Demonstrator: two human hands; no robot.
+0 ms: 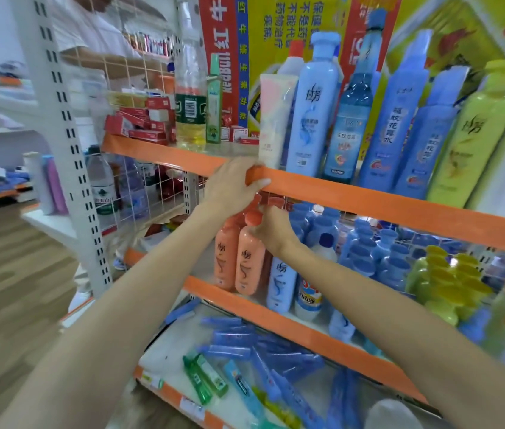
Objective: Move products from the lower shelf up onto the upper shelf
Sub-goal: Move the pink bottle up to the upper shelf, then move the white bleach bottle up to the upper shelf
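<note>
The orange bottle [249,258] we want stands at the front of the lower shelf [276,317], beside a matching one at its 9 o'clock. Our right hand [271,226] has its grip closed around the rounded cap and neck. We judge it smooth, stiff plastic, fairly heavy with liquid and a bit slippery, so the neck is the safest hold. At 12 o'clock our left hand [234,184] clasps the upper shelf [368,196] by its orange edge
</note>
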